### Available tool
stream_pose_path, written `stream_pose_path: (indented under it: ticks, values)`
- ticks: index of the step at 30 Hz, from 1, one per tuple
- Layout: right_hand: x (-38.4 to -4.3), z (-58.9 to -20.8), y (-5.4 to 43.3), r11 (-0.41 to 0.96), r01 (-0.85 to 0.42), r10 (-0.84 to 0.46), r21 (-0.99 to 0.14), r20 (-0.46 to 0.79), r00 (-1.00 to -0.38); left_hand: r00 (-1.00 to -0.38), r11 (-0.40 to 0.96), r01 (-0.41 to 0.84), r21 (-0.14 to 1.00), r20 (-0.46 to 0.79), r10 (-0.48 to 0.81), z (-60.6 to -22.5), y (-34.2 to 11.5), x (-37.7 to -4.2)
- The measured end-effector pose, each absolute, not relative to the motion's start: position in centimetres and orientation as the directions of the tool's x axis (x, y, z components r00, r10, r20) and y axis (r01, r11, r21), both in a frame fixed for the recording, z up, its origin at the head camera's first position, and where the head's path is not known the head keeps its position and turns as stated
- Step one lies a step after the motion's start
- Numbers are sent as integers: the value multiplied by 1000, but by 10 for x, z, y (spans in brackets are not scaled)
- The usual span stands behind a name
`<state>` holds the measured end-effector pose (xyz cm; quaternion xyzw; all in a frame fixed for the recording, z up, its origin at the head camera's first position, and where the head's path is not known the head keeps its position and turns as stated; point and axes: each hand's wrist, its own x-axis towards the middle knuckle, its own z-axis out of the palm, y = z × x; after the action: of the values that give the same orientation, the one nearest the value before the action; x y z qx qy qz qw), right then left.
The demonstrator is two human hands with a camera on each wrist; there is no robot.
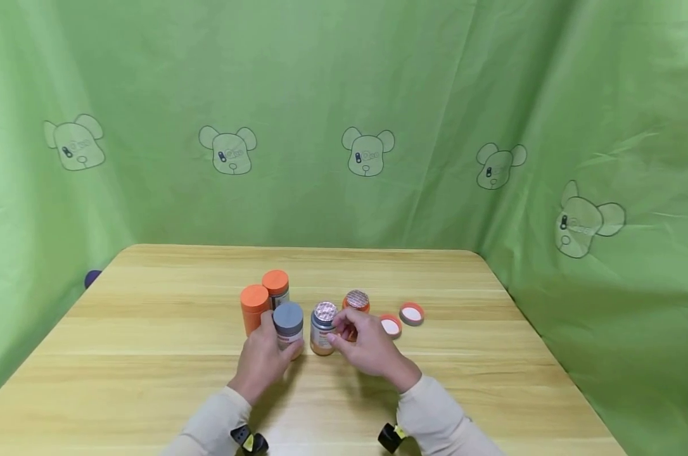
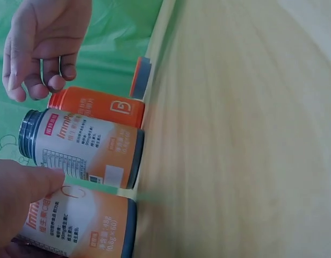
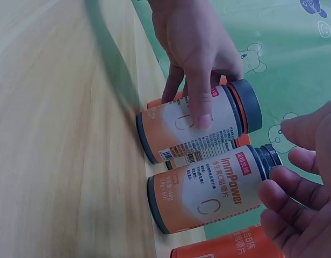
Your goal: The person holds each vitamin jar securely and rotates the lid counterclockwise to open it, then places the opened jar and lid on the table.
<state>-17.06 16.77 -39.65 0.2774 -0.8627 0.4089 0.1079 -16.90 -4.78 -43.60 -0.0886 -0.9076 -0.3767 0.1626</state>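
Observation:
My left hand grips a supplement bottle with a grey screw lid, thumb across its white-and-orange label. Just to its right stands a similar lidless bottle, a silver foil seal over its mouth. My right hand hovers by that bottle's neck, fingers loosely bent with nothing between them; in the right wrist view its fingertips are close to the neck, and whether they touch I cannot tell. An orange bottle, also foil-sealed and lidless, is partly hidden behind the right hand.
Left of the gripped bottle stand an orange bottle and, behind it, another bottle with an orange lid. Two lids lie upturned on the right, white liners showing. A green curtain hangs around the wooden table.

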Motion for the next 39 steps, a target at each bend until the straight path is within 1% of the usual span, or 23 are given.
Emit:
stream_pose_path:
  ticks: [5, 11, 15, 20, 25, 31, 39]
  values:
    - [-170, -395, 167, 517, -571, -399, -637, 411, -820, -915, 685, 341, 643, 393, 86, -432, -47, -165]
    - [-169, -392, 166, 527, -560, -418, -639, 378, -826, -904, 709, 389, 589, 394, 169, -422, -46, -160]
    - [-167, -390, 164, 533, -555, -444, -638, 348, -826, -890, 731, 430, 530, 384, 245, -418, -46, -156]
    - [-164, -391, 163, 543, -549, -491, -635, 290, -821, -849, 744, 507, 435, 405, 341, -414, -45, -150]
    - [-163, -395, 162, 598, -558, -497, -575, 281, -821, -811, 757, 553, 349, 433, 393, -408, -42, -145]
    - [-163, -397, 162, 609, -583, -518, -538, 287, -806, -778, 732, 602, 319, 444, 446, -406, -38, -144]
    - [-164, -399, 163, 575, -609, -546, -546, 299, -783, -782, 718, 609, 336, 406, 472, -406, -38, -143]
